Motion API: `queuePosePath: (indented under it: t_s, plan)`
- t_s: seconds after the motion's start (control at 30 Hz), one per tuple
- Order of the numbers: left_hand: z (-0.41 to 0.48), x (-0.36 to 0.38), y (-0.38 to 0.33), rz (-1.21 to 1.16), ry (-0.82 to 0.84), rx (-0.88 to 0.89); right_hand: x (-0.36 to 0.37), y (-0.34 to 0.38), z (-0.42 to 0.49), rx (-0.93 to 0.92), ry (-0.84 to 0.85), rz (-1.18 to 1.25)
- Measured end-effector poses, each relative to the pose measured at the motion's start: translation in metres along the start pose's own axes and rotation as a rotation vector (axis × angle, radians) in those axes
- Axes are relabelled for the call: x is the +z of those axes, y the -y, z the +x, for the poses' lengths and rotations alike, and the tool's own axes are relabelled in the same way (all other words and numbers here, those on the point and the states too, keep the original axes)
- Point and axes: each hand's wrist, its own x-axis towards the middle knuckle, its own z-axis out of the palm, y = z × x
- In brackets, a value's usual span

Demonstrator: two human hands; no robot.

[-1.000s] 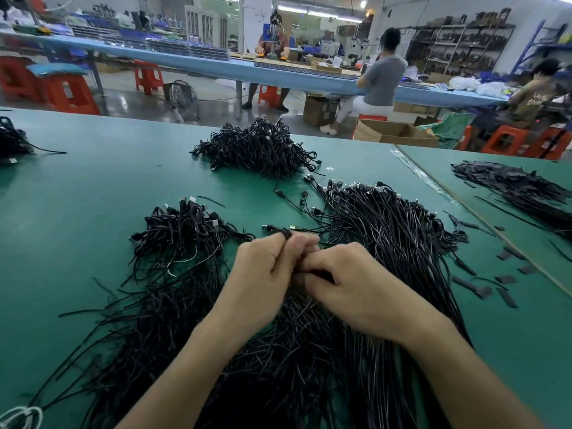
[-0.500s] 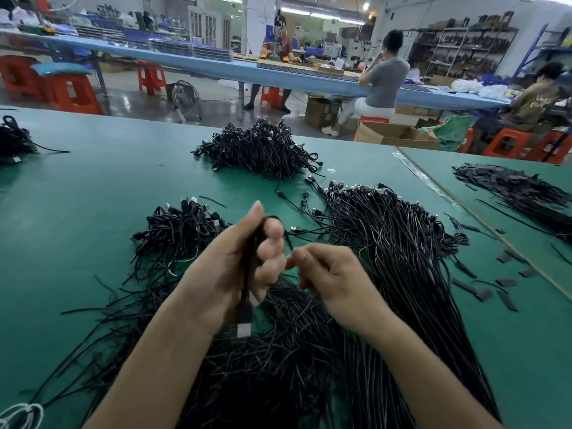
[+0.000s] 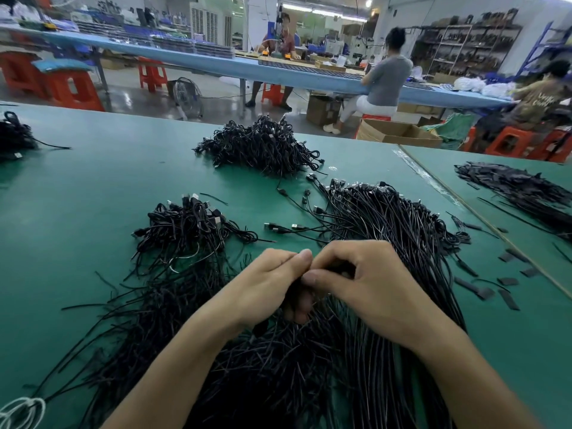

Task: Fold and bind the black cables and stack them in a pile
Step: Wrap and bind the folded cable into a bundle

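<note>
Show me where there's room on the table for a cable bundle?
Bare table lies left of the small heap, and between it and the far pile. Crowded round the left hand and right hand: loose cables.

The green bench [image 3: 93, 187] carries several heaps of black cable. A tangled pile [image 3: 260, 150] lies toward the far edge, and a smaller pile [image 3: 188, 230] sits nearer, to its left. A wide spread of loose cables [image 3: 387, 230] fans from the middle to the near edge. Short black strips [image 3: 509, 300] are scattered toward the right edge. A white cord [image 3: 21, 410] lies at the near left corner, and another dark heap [image 3: 14, 137] at the left edge.
</note>
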Motion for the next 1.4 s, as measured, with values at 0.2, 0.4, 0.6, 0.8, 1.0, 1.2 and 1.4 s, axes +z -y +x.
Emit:
queuePosePath:
  t_s: [0.2, 0.4, 0.6, 0.8, 1.0, 1.2, 1.4]
  plan:
    - [-0.006, -0.007, -0.001, -0.3, 0.195, -0.064, -0.005, -0.001, 0.004, 0.028, -0.069, 0.278]
    - [-0.008, -0.009, 0.001, -0.432, 0.263, -0.08, -0.008, 0.001, 0.007, 0.072, 0.087, 0.372]
    - [-0.001, -0.001, 0.002, -0.345, 0.079, -0.079, -0.015, 0.004, 0.005, 0.058, 0.083, 0.108]
    - [0.003, -0.002, 0.003, -0.174, -0.181, -0.07, -0.002, 0.006, 0.006, -0.046, -0.005, -0.098]
    - [-0.002, 0.001, -0.002, -0.519, 0.109, -0.17, 0.008, 0.008, 0.014, -0.113, -0.071, -0.16]
    - [0.004, 0.003, 0.011, -0.215, -0.167, -0.142, 0.007, 0.0, 0.016, -0.104, -0.095, -0.23]
    - [0.009, -0.019, 0.021, -0.368, -0.43, -0.119, -0.002, -0.02, -0.001, 0.394, 0.169, -0.337]
